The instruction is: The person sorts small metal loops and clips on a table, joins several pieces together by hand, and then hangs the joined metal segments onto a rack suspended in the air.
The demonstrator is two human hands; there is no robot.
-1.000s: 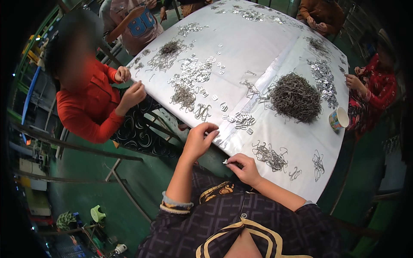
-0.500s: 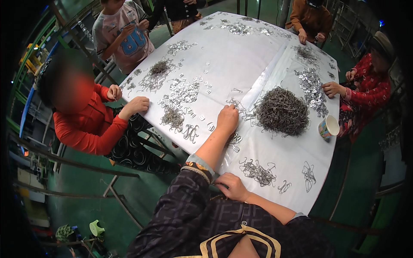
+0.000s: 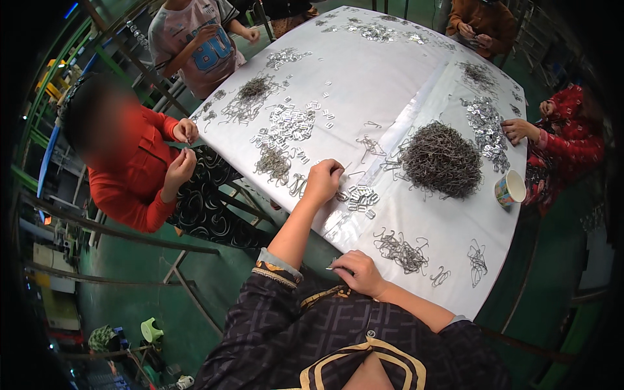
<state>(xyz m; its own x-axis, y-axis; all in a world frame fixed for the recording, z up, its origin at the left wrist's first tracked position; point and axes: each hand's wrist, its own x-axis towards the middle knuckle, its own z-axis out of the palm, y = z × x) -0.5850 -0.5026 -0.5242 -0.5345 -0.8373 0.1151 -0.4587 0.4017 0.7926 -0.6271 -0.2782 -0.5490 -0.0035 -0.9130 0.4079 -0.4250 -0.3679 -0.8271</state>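
My left hand (image 3: 323,182) is over the white table, its fingers pinched together. Thin wire shows by the fingertips, but I cannot make out whether it is held. Beside that hand lies a small pile of flat silver buckles (image 3: 362,197), and a few loose wire hooks (image 3: 371,145) are scattered beyond it. At the table's near edge, my right hand (image 3: 361,273) has thumb and fingers closed on a small metal piece (image 3: 332,263). A heap of bent wire hooks (image 3: 400,250) lies on the table just past the right hand.
A large mound of wire hooks (image 3: 442,160) rises right of centre on the table (image 3: 364,71). A paper cup (image 3: 510,188) stands near the right edge. More buckles (image 3: 290,121) lie to the left. Several people work around the table, one in red (image 3: 140,169) at left.
My left hand has drawn back left from the loose hooks, uncovering the buckle pile. My right hand has shifted slightly, and a metal piece now shows at its fingertips.
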